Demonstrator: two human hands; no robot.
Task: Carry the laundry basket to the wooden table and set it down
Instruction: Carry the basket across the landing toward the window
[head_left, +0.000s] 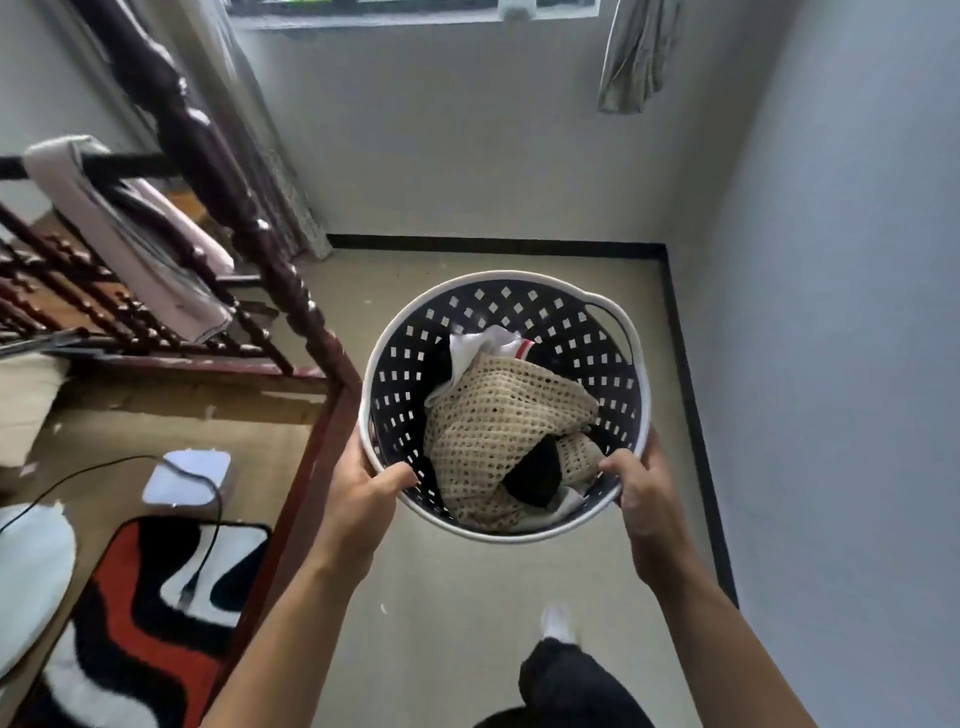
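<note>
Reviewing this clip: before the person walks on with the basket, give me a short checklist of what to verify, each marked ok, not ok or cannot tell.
1. Left hand grips the laundry basket at its near rim, thumb inside: ok.
2. Right hand grips the near rim on the other side: ok.
3. Load sits below the rim: the beige knit garment and the white cloth lie well inside: ok.
4. Floor ahead free of trip hazards: ok; the black cable and the patterned rug lie off to the left.
5. Clearance from the dark wooden frame on the left: basket is close, contact cannot tell.
6. Wooden table in sight as the goal: cannot tell.
</note>
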